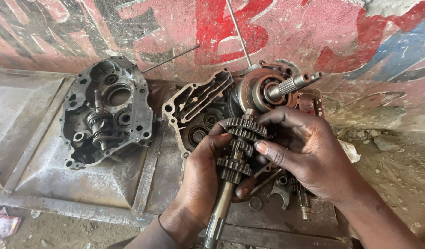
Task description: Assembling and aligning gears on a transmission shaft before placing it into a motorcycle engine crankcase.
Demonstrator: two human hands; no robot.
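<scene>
Both forearms come up from the lower edge of the view and meet near the middle. The left hand (201, 177) has its back to the camera, wrist bent a little, fingers curled round in a closed grip with the thumb tip showing on the right side. The right hand (304, 154) reaches in from the lower right, palm turned leftward, thumb stretched out flat toward the left hand, forefinger arched over the top, the other fingers curled behind. The two hands touch at the fingertips.
</scene>
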